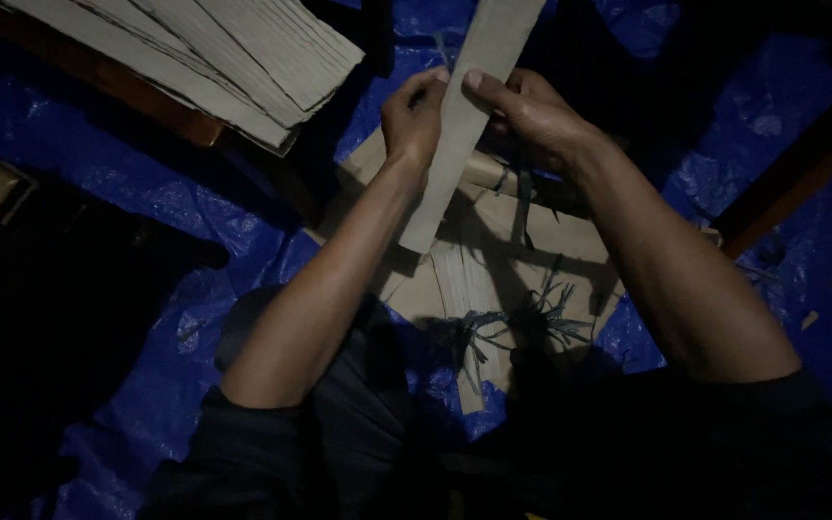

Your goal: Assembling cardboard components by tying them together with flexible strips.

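Fingers of the left hand and the right hand pinch a long, flat, pale tan strip of ribbed cardboard, held upright and slightly tilted above crossed bundles of similar strips tied with frayed blue string, on blue plastic sheeting

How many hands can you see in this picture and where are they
2. The left hand is closed on the left edge of a long cardboard strip; the right hand is closed on its right edge, above the tied cardboard pieces. No other hands show.
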